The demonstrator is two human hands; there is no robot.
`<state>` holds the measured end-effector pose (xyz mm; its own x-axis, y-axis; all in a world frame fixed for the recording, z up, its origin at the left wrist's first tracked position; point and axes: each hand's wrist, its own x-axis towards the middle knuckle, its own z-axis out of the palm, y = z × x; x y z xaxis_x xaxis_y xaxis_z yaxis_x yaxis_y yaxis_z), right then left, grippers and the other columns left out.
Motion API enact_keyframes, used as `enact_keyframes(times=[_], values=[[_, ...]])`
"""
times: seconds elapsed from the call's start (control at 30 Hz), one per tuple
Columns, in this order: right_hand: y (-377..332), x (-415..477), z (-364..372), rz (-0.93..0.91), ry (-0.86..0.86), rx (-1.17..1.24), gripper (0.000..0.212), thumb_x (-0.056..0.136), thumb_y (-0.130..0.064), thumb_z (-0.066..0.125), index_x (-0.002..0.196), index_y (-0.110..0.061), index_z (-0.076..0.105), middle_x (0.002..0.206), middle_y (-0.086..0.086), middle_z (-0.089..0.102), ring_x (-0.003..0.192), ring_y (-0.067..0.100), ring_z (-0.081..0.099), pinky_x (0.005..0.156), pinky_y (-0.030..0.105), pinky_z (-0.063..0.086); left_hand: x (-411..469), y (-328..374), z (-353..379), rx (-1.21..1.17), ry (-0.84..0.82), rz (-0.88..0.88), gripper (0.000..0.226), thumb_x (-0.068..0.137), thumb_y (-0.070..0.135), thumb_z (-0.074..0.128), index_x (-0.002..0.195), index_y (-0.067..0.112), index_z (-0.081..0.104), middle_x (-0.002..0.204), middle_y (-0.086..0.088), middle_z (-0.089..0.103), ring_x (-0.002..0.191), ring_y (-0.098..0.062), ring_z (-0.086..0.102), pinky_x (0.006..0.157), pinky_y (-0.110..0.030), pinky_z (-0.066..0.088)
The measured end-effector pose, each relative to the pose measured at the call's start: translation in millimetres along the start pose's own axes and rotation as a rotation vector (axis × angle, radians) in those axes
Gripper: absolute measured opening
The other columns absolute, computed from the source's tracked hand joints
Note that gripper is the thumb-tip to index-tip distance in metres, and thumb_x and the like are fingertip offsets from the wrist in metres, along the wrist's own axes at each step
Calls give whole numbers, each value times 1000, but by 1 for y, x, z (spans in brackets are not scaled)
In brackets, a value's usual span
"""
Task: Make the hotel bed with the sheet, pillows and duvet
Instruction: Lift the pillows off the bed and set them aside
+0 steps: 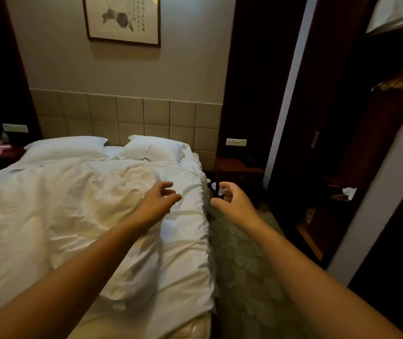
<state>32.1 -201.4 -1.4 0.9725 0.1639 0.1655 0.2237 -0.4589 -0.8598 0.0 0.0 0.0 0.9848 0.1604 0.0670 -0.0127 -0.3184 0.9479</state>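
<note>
- Bed (pixel 190 327) taken as reference; its head end met a padded headboard (pixel 132 116).
- Duvet (pixel 73 204), white and heavily creased, lay spread over most of the bed, bunched along the middle and hanging over the bed's right-hand edge as seen.
- Two white pillows lay flat at the bed's head end: left pillow (pixel 65 146) and right pillow (pixel 151 148), set apart.
- Sheet (pixel 113 150) showed as a narrow strip between them.
- Left grip (pixel 157 200) was over the duvet, just inside the bed's right-hand edge; fingers loosely curled and spread, holding nothing. Contact with the cloth could not be determined.
- Right grip (pixel 229 201) was just off that same edge of the bed, above the carpet (pixel 244 265); fingers loosely curled, empty.
- Nightstand (pixel 237 172) stood beside the bed's head end.
</note>
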Motion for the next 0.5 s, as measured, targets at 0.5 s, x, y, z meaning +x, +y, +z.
enact_keyframes(times=[0.5], values=[[136, 301, -102, -39, -134, -9, 60, 90, -28, 65, 143, -23, 38, 143, 1, 42, 127, 19, 44, 93, 31, 44, 283, 4, 164, -28, 130, -79, 50, 92, 22, 61, 138, 14, 42, 131, -11, 55, 114, -25, 57, 94, -40, 51]])
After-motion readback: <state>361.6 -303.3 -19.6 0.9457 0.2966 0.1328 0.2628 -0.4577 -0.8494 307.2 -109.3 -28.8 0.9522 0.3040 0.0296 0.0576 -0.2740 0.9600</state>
